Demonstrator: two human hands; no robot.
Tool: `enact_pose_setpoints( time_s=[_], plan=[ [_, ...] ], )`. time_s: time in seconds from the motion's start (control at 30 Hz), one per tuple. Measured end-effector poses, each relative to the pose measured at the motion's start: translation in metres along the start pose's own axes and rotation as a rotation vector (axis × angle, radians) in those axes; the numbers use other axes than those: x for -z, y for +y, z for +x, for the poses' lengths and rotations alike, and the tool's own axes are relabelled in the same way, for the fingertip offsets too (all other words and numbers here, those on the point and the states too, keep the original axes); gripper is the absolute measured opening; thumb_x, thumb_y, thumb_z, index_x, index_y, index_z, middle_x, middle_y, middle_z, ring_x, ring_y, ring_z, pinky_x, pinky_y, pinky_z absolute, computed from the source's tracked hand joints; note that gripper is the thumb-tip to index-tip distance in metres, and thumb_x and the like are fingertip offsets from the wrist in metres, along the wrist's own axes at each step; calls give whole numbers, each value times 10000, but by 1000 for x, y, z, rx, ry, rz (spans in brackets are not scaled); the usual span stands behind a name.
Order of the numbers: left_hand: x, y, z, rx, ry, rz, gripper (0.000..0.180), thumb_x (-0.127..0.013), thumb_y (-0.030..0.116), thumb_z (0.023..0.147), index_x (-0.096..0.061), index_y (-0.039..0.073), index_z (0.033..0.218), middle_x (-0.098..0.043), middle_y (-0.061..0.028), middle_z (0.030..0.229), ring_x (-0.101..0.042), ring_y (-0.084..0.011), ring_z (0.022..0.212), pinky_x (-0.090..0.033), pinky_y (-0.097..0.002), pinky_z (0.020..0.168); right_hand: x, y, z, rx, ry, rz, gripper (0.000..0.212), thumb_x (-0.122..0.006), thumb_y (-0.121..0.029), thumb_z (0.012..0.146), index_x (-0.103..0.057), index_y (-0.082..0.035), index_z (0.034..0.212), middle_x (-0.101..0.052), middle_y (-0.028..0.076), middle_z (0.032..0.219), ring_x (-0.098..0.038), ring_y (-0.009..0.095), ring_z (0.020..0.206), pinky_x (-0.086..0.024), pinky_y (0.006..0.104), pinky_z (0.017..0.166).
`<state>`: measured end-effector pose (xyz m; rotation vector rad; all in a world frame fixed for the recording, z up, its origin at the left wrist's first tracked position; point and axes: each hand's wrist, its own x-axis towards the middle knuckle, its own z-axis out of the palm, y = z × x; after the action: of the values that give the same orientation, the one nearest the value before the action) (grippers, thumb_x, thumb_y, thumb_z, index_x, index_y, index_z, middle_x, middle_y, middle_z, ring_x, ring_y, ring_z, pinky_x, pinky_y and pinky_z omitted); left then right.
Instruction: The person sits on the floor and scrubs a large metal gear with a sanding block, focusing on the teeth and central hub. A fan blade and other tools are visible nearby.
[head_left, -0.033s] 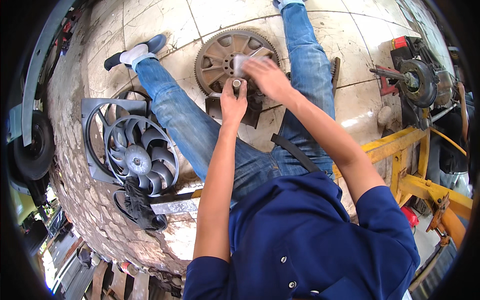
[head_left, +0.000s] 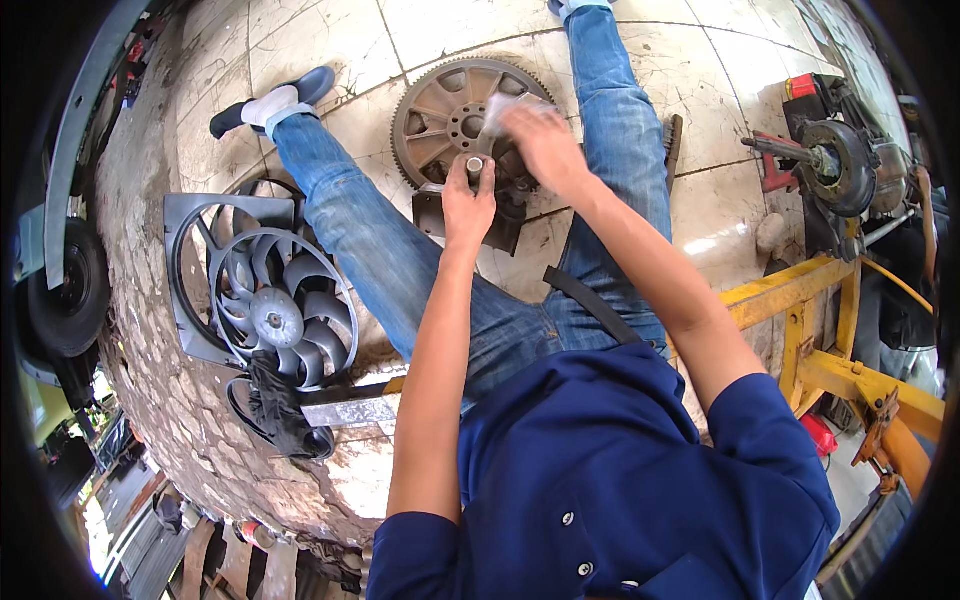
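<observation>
I sit on a tiled floor with my legs spread. A rusty toothed flywheel (head_left: 440, 112) lies flat between my legs. My left hand (head_left: 468, 200) grips a short grey metal cylinder (head_left: 474, 164), held upright over a dark metal block (head_left: 432, 212) at the flywheel's near edge. My right hand (head_left: 545, 145) hovers just right of the cylinder and holds a pale, blurred sheet or cloth (head_left: 500, 108) over the flywheel. What the sheet is made of I cannot tell.
A grey radiator fan in its shroud (head_left: 262, 300) lies to my left, with a black rag (head_left: 280, 410) at its near edge. A wire brush (head_left: 672, 145) lies beside my right leg. A yellow steel frame (head_left: 830, 340) and a machine with a round hub (head_left: 835, 165) stand to the right.
</observation>
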<state>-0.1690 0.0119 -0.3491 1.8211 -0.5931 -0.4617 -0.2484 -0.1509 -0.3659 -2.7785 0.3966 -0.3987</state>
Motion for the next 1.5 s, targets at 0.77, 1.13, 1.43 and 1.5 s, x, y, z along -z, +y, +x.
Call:
enact_pose_setpoints(
  time_s=[0.77, 1.13, 1.43, 1.5],
  plan=[
    [-3, -4, 10, -72, 11, 43, 131, -608, 110, 952, -605, 10, 1037, -663, -173, 971, -640, -328, 917, -492, -399, 842, 0, 14, 9, -138, -58, -177, 480, -486, -81, 920, -537, -100, 1397, -505, 70, 1479, -430, 235, 1399, -320, 475, 1160],
    [-6, -4, 8, -119, -4, 72, 143, -616, 128, 949, -603, 14, 1035, -647, -183, 978, -620, -363, 951, -478, -418, 871, 1, 5, 6, -125, -68, -165, 451, -486, -96, 909, -589, -137, 1346, -523, 51, 1468, -457, 212, 1378, -344, 476, 1131],
    [-3, 1, 9, -65, -6, 19, 145, -612, 102, 952, -596, 13, 1065, -662, -168, 1006, -642, -319, 942, -489, -400, 867, 8, -10, 2, 24, 2, 75, 474, -579, -47, 850, -593, -110, 1320, -557, 43, 1387, -505, 228, 1289, -436, 425, 1022],
    [-2, -3, 7, -61, -10, 32, 144, -619, 98, 945, -603, 13, 1061, -661, -160, 1014, -637, -313, 954, -485, -401, 877, 3, -11, 4, 14, -8, 56, 473, -585, -35, 837, -605, -105, 1304, -560, 39, 1351, -510, 242, 1253, -441, 426, 1008]
  ],
)
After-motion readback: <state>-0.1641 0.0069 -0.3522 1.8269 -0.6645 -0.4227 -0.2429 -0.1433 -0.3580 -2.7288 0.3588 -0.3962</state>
